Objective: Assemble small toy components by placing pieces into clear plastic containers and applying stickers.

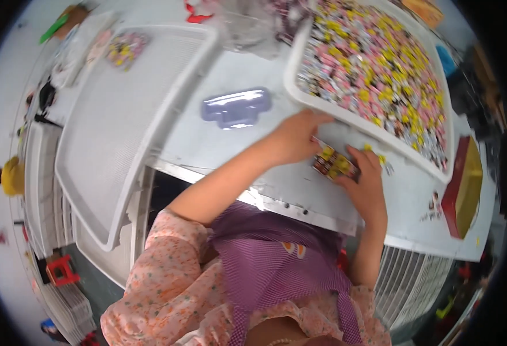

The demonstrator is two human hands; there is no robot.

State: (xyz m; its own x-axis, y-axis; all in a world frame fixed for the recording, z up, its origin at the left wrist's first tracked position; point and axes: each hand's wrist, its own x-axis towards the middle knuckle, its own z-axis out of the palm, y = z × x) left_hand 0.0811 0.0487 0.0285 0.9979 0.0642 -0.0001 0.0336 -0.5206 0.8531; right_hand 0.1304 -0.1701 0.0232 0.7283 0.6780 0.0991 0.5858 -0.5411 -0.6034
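Both hands pinched a small packed clump of colourful pieces on the white table: left hand at its ten o'clock, right hand at four, squaring it. At twelve o'clock lay the heaped supply tray; farther, at nine, a lilac plastic mould.

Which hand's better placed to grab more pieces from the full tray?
Left, probably. The left hand already rests at the full tray's rim; the right hand is pinning the small stack on the table.
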